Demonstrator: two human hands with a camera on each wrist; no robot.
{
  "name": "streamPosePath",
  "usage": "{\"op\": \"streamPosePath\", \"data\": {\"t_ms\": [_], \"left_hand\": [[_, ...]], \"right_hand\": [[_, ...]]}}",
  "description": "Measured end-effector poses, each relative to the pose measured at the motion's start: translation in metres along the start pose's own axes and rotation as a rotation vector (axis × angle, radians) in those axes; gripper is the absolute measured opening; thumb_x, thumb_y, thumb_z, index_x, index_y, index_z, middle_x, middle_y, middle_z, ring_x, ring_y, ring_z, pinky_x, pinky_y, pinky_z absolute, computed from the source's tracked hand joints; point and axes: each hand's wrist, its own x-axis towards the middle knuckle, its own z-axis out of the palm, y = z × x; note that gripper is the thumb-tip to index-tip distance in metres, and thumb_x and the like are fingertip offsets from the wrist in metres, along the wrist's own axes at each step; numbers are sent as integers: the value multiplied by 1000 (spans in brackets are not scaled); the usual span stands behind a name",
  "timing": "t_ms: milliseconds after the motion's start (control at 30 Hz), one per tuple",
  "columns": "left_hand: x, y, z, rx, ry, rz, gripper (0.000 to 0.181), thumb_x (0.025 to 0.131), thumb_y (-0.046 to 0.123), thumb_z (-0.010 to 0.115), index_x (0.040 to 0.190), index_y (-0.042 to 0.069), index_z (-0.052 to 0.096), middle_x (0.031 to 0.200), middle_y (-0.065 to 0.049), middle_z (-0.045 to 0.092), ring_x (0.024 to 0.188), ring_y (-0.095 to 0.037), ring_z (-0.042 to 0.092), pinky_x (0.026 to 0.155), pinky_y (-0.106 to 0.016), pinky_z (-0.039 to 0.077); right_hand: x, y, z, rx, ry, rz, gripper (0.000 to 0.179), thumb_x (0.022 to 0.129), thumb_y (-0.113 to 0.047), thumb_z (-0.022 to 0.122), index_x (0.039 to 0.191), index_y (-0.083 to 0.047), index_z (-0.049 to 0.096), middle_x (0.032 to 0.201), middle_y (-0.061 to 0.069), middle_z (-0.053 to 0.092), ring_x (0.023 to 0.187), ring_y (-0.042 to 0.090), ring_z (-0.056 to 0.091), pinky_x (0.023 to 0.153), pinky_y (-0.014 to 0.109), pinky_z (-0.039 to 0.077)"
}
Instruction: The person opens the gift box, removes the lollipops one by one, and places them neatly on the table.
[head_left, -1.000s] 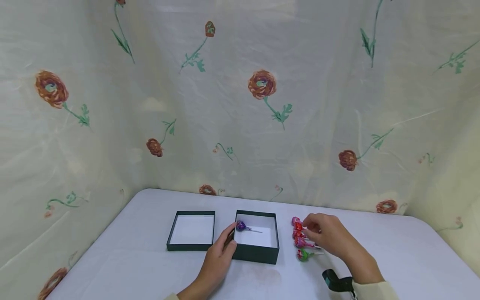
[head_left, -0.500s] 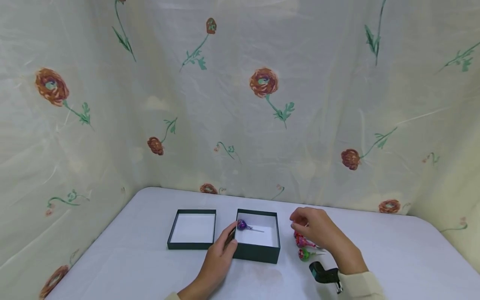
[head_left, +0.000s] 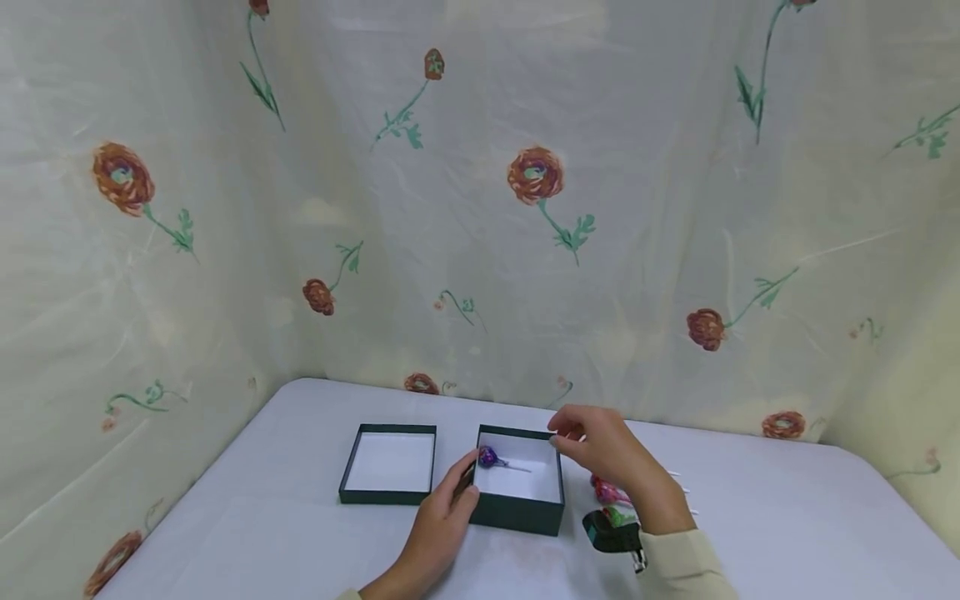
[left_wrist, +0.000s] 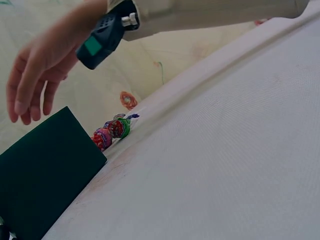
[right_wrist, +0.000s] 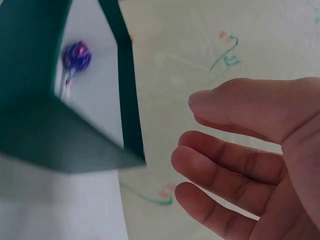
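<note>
A dark green box (head_left: 517,513) with a white inside stands on the table. One purple-wrapped lollipop (head_left: 487,457) lies inside it, against the left wall. My left hand (head_left: 441,518) rests against the box's left side, thumb near the front corner; the left wrist view leaves that hand out. Above the far right corner of the box hovers my right hand (head_left: 596,440), thumb and fingers loosely bent. No thing shows between them in the right wrist view (right_wrist: 240,150), where the index finger is mostly hidden. A pink lollipop (head_left: 609,490) and a green one (head_left: 617,517) lie right of the box.
A shallow dark green lid (head_left: 390,461), white inside, lies to the left of the box. Three white lollipop sticks (head_left: 686,490) stick out beyond the right forearm, which hides part of the row. A flowered curtain (head_left: 480,208) hangs behind the white table (head_left: 300,533).
My right hand has moved left from the lollipop row to the box's far right corner. The left hand and box stay in place. The view has shifted slightly.
</note>
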Motion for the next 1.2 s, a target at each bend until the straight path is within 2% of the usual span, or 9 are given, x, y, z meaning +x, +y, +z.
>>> {"op": "streamPosePath", "data": {"t_ms": [267,400,600,800,900,1033,1133,1200], "left_hand": [[1,-2,3,14,-12,-18,48,102,22,42,149,25,37,154,-7,34,139,-29,33,108,-51,34],[1,-1,3,21,-13,-21,48,102,23,42,149,26,36,154,-5,33,140,-29,33,108,-52,33],[2,0,3,24,-14,-18,48,102,23,42,149,27,37,154,-4,34,140,-28,33,109,-51,33],[2,3,1,30,-8,-3,47,102,24,42,149,27,37,153,-5,35,139,-29,35,107,-51,35],[2,3,0,24,-14,-15,47,102,24,42,149,27,36,153,-5,35,139,-29,35,107,-50,36],[2,2,0,18,-18,-16,47,102,23,42,149,28,36,154,-6,35,139,-29,35,107,-50,37],[1,2,0,23,-16,-5,47,102,23,42,148,28,37,154,-6,35,139,-29,34,107,-51,36],[1,2,-1,24,-16,0,47,102,23,43,148,29,37,153,-6,35,139,-29,34,107,-51,36]], "right_hand": [[10,-11,13,38,21,-18,10,88,-13,68,97,-15,70,88,-5,66,83,13,60,70,29,55],[14,-14,19,65,26,-45,10,88,-12,69,98,-14,70,89,-4,67,82,12,62,71,30,56],[16,-11,31,50,28,-115,8,87,-10,69,95,-9,71,85,-3,67,75,10,60,67,25,54],[18,-13,44,57,17,-133,9,87,-8,69,96,-7,71,86,-1,67,76,11,59,66,22,53],[20,-14,52,51,24,-154,11,86,-7,70,97,-6,71,89,2,68,77,12,60,69,24,55],[21,-15,62,59,45,-168,13,85,-6,70,98,-5,71,94,6,69,80,15,63,73,34,58],[22,-16,68,77,81,-173,14,84,-5,71,98,-3,70,94,8,68,81,19,64,75,40,58],[22,-17,72,76,115,-173,13,84,-4,71,97,-4,70,92,8,68,80,20,65,74,40,58]]}}
